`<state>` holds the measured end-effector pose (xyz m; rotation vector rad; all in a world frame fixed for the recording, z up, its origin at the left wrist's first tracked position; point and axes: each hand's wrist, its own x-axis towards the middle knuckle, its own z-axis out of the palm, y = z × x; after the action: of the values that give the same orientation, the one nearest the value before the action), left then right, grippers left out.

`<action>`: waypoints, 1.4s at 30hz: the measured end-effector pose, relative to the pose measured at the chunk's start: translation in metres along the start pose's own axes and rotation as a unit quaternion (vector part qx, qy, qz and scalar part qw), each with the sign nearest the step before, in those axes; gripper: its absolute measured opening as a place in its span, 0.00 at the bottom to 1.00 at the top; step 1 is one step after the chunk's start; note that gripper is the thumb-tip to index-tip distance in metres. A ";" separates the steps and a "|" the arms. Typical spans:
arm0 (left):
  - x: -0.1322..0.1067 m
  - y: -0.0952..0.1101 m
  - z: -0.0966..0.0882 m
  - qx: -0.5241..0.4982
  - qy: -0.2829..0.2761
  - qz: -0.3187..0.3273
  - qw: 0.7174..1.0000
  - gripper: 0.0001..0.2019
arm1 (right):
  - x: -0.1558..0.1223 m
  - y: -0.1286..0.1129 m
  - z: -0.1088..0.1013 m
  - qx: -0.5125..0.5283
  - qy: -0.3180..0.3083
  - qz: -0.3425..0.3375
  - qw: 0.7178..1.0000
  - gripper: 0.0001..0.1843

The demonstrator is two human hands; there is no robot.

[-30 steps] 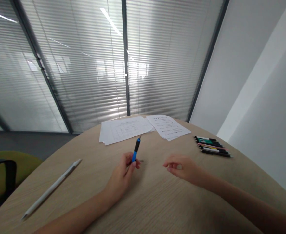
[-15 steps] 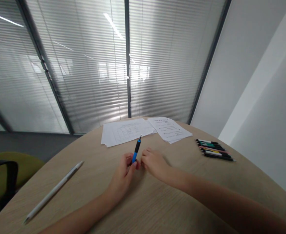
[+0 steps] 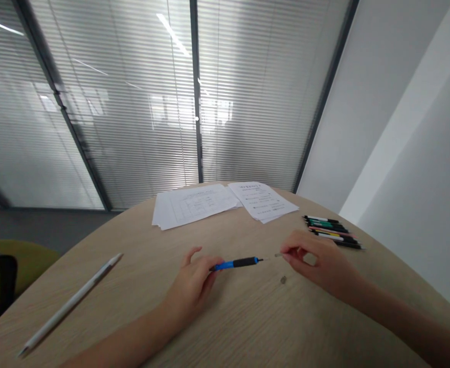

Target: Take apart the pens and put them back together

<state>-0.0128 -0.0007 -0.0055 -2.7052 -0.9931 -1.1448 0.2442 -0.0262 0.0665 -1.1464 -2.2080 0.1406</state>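
Note:
My left hand (image 3: 193,278) grips the rear end of a blue pen with a black grip (image 3: 235,263), held level just above the table with its tip pointing right. My right hand (image 3: 317,258) is pinched on a tiny thin part (image 3: 278,254) a short way off the pen's tip. A small dark bit (image 3: 283,279) lies on the table below the gap between pen tip and right hand.
The round wooden table (image 3: 240,327) carries two stacks of printed papers (image 3: 194,203) at the far edge, a row of several pens (image 3: 333,232) at the right and a long white pen (image 3: 68,305) at the left. A green chair (image 3: 2,276) stands at the left.
The pen has swung from upright to level, tip now pointing right. My right hand moved from beside the left hand out to the right, pinching a small part.

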 end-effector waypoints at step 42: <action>-0.001 0.005 -0.004 0.051 -0.010 0.107 0.993 0.10 | -0.024 -0.015 0.005 -0.166 0.043 -0.133 0.976 0.13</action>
<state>-0.0130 -0.0064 -0.0024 -2.6672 -0.7204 -1.0029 0.2409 -0.0534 0.0567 -0.9879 -2.3374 -0.3977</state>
